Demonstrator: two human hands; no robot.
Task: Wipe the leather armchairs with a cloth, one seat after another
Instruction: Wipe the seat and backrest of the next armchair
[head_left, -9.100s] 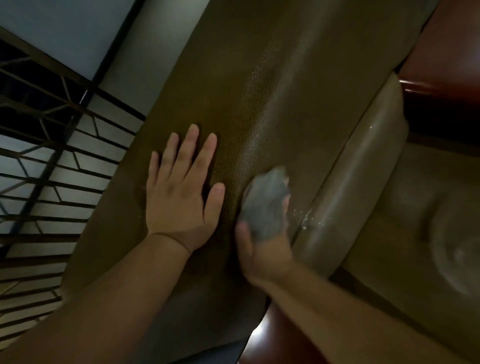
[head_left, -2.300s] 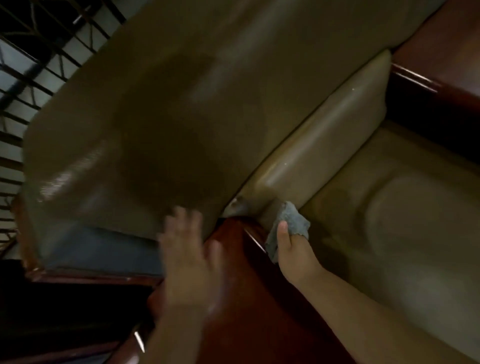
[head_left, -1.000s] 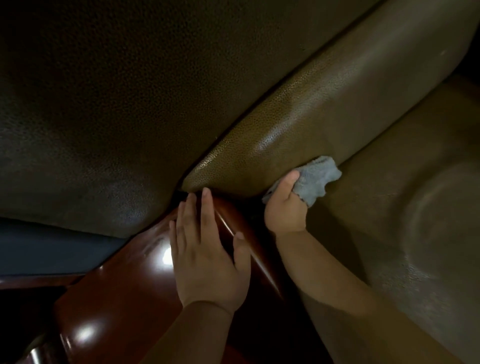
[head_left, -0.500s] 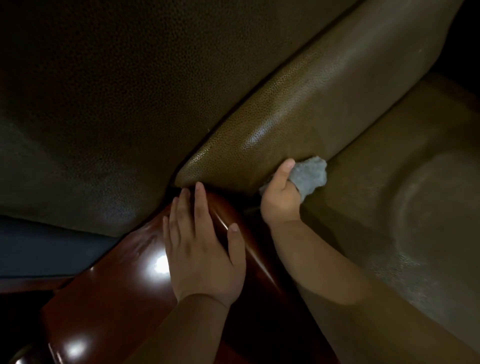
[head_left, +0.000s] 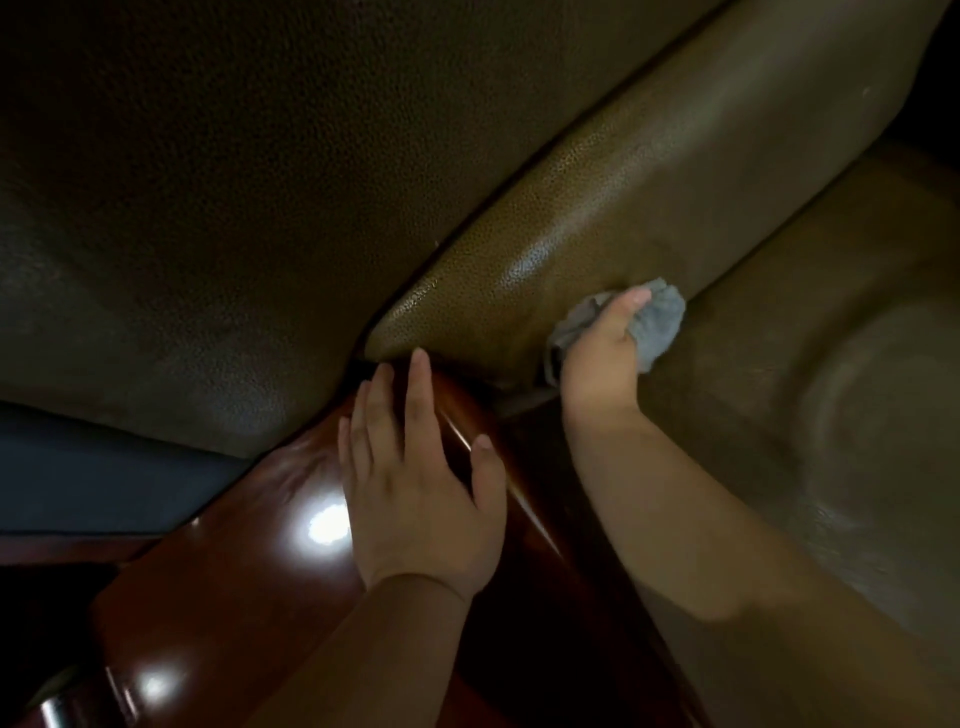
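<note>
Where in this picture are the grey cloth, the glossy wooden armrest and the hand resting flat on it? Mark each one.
grey cloth (head_left: 660, 327): head view, bunched part right of the thumb.
wooden armrest (head_left: 249, 561): head view, glossy top face.
left hand (head_left: 421, 499): head view, back of the hand.

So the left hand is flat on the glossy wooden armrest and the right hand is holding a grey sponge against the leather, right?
Not quite: in the head view the right hand grips a grey cloth, not a sponge, pressed against the leather cushion. The left hand does lie flat on the glossy wooden armrest.
</note>
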